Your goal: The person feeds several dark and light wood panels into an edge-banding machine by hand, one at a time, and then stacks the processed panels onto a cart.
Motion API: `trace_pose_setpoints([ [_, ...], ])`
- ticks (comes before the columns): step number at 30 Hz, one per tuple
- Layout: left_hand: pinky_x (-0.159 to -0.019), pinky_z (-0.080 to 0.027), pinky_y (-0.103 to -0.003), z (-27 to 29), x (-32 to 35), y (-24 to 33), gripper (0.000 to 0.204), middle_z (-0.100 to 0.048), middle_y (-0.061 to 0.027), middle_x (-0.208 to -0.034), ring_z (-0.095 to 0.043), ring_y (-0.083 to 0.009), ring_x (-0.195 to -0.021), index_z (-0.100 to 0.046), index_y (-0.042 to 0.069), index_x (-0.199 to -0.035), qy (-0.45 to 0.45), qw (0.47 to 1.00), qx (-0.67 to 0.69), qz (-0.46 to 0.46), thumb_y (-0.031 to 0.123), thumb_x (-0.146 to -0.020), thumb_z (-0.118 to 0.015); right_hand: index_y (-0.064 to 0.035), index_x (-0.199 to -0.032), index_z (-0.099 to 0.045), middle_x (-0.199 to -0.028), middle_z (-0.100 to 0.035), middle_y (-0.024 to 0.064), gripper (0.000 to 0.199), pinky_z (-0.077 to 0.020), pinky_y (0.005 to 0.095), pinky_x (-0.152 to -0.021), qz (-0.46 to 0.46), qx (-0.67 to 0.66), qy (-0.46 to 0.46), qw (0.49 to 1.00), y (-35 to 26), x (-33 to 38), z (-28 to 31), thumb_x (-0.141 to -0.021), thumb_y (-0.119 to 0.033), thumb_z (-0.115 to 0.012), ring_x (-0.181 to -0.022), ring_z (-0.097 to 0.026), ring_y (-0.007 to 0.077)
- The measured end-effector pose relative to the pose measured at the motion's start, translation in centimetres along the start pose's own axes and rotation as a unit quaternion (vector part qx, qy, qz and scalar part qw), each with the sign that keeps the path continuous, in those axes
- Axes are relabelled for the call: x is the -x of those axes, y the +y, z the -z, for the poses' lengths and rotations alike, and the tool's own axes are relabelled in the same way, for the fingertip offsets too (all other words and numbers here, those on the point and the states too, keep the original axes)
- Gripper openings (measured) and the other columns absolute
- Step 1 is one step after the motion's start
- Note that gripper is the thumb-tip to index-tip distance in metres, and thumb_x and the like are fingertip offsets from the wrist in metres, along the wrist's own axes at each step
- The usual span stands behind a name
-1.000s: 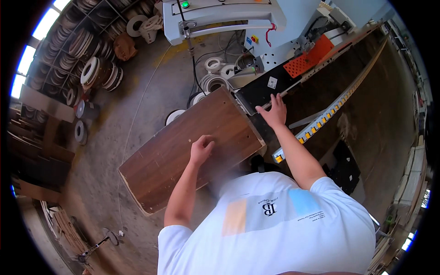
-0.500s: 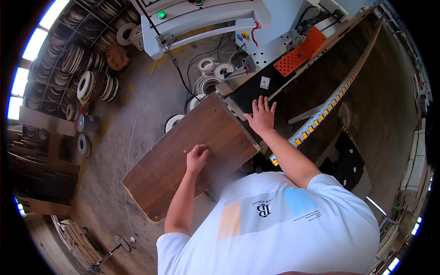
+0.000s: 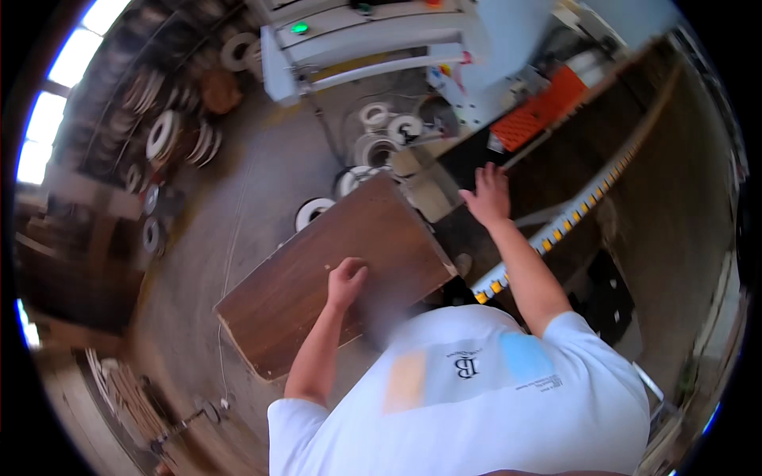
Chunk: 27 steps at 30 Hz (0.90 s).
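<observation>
Board (image 3: 274,321), brown and wood-grained, lies flat and slantwise in front of the worker, its long sides running from lower left to upper right. Far right end comes up close to the near end of the machine (image 3: 512,44), which is white and pale blue.

Left hand (image 3: 347,282): over the middle of the board, fingers curled in, the whole hand narrow. From where I stand it looks to be resting on the surface; whether anything sits under the fingers I cannot tell.

Right hand (image 3: 487,197): wide, fingers spread and pointing away from the body, thumb out to the left. It is beyond the board's right end, just by the machine's black bed (image 3: 467,152). Contact with the bed cannot be made out.

Surroundings: orange perforated plate (image 3: 541,109) farther along the bed. Green button (image 3: 299,28) glows on the machine's console. Rail (image 3: 566,224) with yellow rollers runs diagonally to the right of the right forearm. Pale rolls (image 3: 303,216) of strip lie on the concrete floor (image 3: 198,285) past the board's far edge. Rack (image 3: 111,87) of more rolls stands at upper left, blurred. Worker wears a white printed T-shirt (image 3: 484,428).
</observation>
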<state>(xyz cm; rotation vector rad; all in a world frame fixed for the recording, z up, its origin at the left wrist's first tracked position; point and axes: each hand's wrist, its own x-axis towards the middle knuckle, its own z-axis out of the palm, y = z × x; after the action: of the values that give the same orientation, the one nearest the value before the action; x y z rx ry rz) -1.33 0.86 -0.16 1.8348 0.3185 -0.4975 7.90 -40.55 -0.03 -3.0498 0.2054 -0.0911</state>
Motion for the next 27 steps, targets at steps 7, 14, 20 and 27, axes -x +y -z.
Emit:
trace_pose_setpoints([
  [7,-0.052,-0.053,-0.027,-0.2,-0.3,0.5,0.025,-0.071,-0.0049,-0.082,-0.062,-0.01,-0.057,-0.068,0.004,-0.114,-0.004,0.991,-0.084,-0.108,0.02,-0.095,-0.069,0.0018,-0.145,-0.049,-0.157,-0.039,0.0263,0.076,-0.0263,0.0532,-0.122,0.005,-0.033,-0.005,0.999,1.6,0.1,-0.6,-0.092,-0.049,-0.066,-0.145,-0.033,0.0498],
  [14,-0.092,-0.053,-0.038,-0.4,0.7,1.5,0.026,-0.074,-0.016,-0.105,-0.07,-0.0293,-0.101,-0.07,0.004,-0.112,0.006,0.995,-0.092,-0.031,0.019,-0.092,-0.069,0.0012,-0.15,-0.045,-0.162,-0.031,0.0254,0.074,-0.0229,0.0493,-0.124,-0.017,-0.006,-0.07,0.997,1.2,-0.2,1.1,-0.098,-0.048,-0.06,-0.15,-0.026,0.0474],
  [20,-0.052,-0.052,-0.028,-0.9,0.2,-0.4,0.023,-0.071,-0.0044,-0.078,-0.062,-0.0103,-0.055,-0.069,0.005,-0.111,0.036,0.985,-0.09,-0.14,0.02,-0.094,-0.069,0.0015,-0.151,-0.043,-0.163,-0.029,0.0258,0.075,-0.0255,0.0514,-0.123,-0.023,-0.007,-0.056,0.998,4.9,-1.8,0.5,-0.097,-0.048,-0.06,-0.15,-0.026,0.0483],
  [27,-0.054,-0.053,-0.028,-0.6,0.6,0.3,0.023,-0.072,-0.0051,-0.083,-0.063,-0.0107,-0.058,-0.07,0.004,-0.11,0.033,0.989,-0.068,-0.13,0.02,-0.093,-0.07,-0.0131,-0.153,-0.042,-0.163,-0.035,0.0136,0.07,-0.0301,0.0649,-0.115,-0.123,0.005,-0.058,0.991,8.7,-4.6,1.1,-0.096,-0.048,-0.061,-0.151,-0.03,0.0325],
])
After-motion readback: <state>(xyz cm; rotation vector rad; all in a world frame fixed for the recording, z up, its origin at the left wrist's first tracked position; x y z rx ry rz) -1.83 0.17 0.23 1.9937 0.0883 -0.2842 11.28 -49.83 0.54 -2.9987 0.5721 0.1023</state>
